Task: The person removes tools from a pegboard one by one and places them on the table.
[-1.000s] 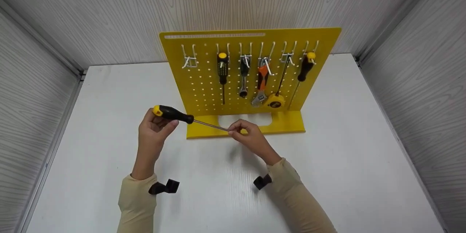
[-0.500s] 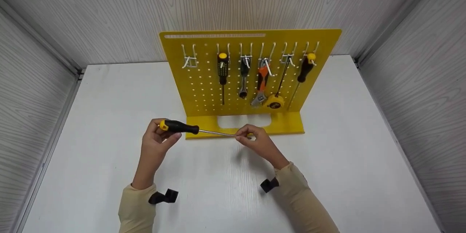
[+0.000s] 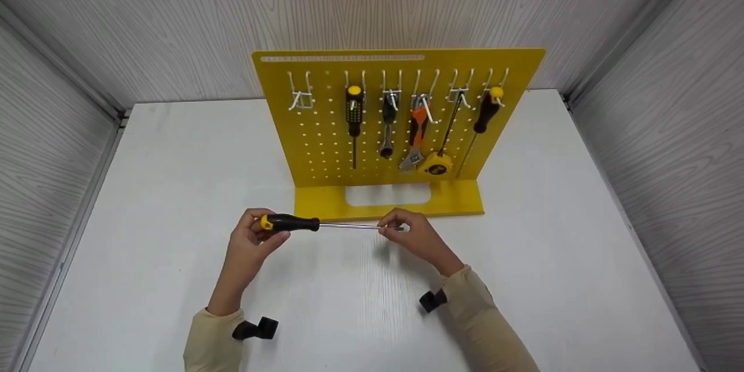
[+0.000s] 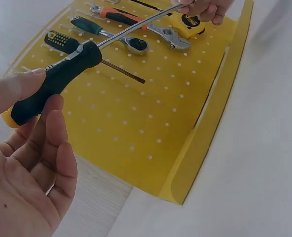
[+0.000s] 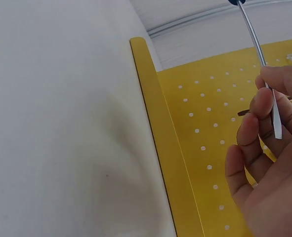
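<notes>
A flat-blade screwdriver (image 3: 293, 222) with a black handle and yellow end cap is held level between my two hands, in front of the pegboard's base. My left hand (image 3: 249, 250) pinches the handle near its yellow end, thumb on one side and fingers on the other, as the left wrist view shows. At the other end, my right hand (image 3: 419, 239) pinches the steel shaft between thumb and fingers. The flat tip (image 5: 277, 129) sticks out past those fingers in the right wrist view.
A yellow pegboard (image 3: 325, 145) stands on the white table (image 3: 192, 151). From its hooks hang two screwdrivers, a ratchet wrench (image 3: 388, 128), an orange-handled adjustable wrench (image 3: 416, 133) and a tape measure (image 3: 437, 164). The leftmost hook (image 3: 301, 99) bears no tool.
Both hands have come down toward the front of the table with the screwdriver, moving slightly right. Its tilt has levelled out, and the handle has dropped away from the board.
</notes>
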